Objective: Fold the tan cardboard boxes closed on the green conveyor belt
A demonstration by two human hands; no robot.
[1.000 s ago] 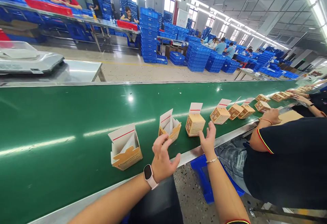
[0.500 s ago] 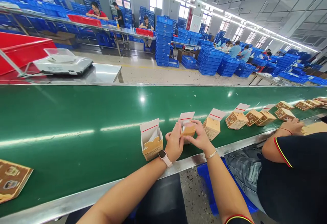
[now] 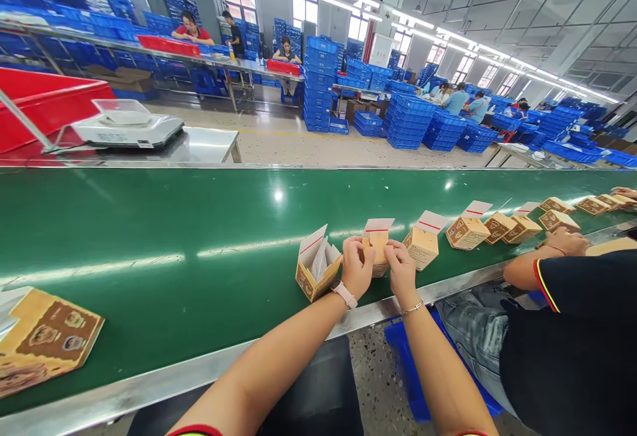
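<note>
On the near side of the belt [image 3: 149,223], both hands close round one small carton [image 3: 377,250]: left hand [image 3: 355,269] grips its left side, right hand [image 3: 399,271] its right, fingers curled over the top edges. Carton stands upright on the belt between the two hands, white flap with a red line raised behind. Judged light, thin card: stiff along the folds, walls likely to dent under a hard squeeze; best held at the side panels near the corners, not by the flap. Just left of it, an open carton [image 3: 316,270] leans, white insert showing. To its right, further cartons run down the belt, the nearest [image 3: 421,247] just beside. A co-worker's arm [image 3: 537,260] rests beyond. Far left of the carton, a flat sheet [image 3: 47,340] lies on the belt.
</note>
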